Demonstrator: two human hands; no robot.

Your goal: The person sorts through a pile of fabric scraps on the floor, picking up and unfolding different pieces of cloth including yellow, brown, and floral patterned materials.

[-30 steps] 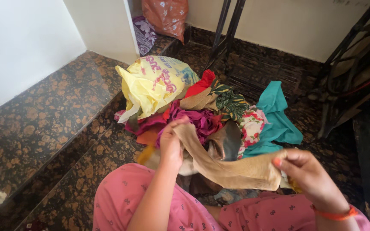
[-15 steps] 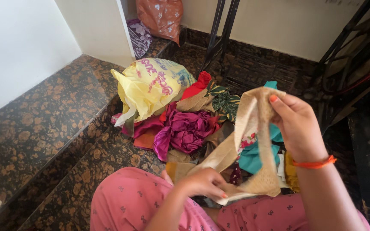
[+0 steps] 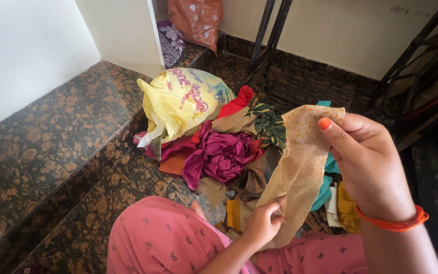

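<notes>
1. Head view: right hand point(image 3: 368, 162) pinched the top edge of a tan speckled cloth strip point(image 3: 300, 162); left hand point(image 3: 262, 226) closed on its lower edge.
2. Step looked like checking the strip, held upright between both hands above the pile of mixed coloured fabric scraps point(image 3: 224, 152). Next move likely needs one grip freed.
</notes>
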